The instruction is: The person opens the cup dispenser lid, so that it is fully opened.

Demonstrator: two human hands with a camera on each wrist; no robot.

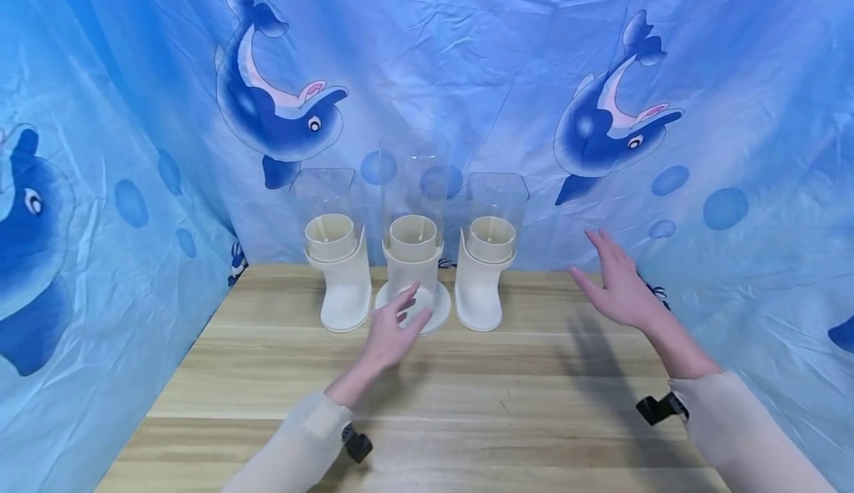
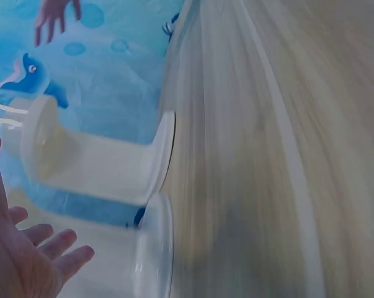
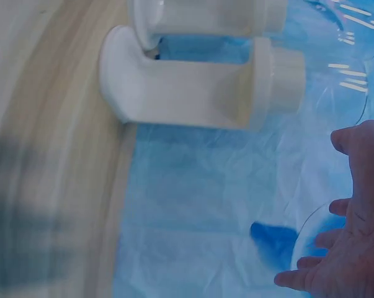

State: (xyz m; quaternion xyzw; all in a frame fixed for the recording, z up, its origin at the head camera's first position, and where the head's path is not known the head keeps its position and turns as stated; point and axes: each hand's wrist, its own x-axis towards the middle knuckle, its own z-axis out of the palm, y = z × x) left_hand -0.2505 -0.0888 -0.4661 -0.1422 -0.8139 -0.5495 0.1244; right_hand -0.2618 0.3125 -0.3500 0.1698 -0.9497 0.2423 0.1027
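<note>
Stands [image 1: 400, 272] line up mid-frame on tabletop [image 1: 507, 404], likely for easy reach; left hand [image 1: 392, 335], right hand [image 1: 622, 290] empty, fingers apart.

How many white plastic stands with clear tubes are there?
3, in a row along the far side of the pale wood-grain table: a left white stand, a middle white stand partly behind the left hand, and a right white stand. None seem hidden.

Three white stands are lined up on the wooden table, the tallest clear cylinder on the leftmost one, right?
Not the leftmost stand: the head view shows the tallest clear cylinder on the middle stand. Three white stands are indeed lined up on the wooden table.
</note>
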